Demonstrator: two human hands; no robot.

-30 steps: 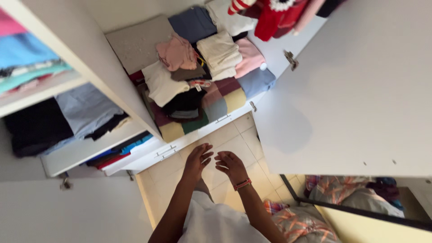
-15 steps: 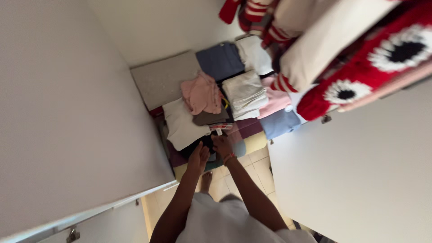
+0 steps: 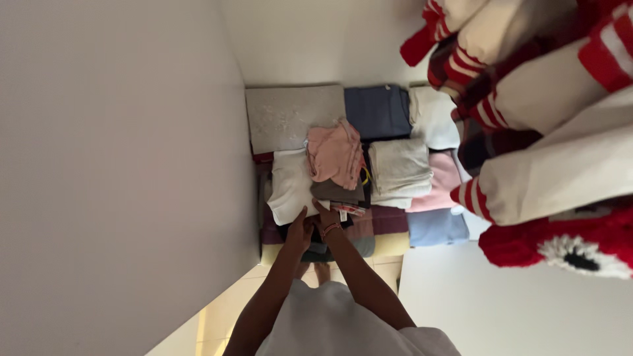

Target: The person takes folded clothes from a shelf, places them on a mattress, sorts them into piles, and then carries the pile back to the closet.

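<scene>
Both hands have moved from mid-air over the floor into the clothes. Left hand (image 3: 301, 231) and right hand (image 3: 328, 217) press, fingers curled, on a dark garment (image 3: 310, 232) at centre frame, below a white fold (image 3: 288, 184) and pink top (image 3: 335, 153); whether they grip it is unclear.

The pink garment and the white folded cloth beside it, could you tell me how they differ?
The pink garment is crumpled and sits atop the pile; the white folded cloth lies flatter and lower, with the left hand at its near edge. Both rest in the same stack of clothes.
</scene>
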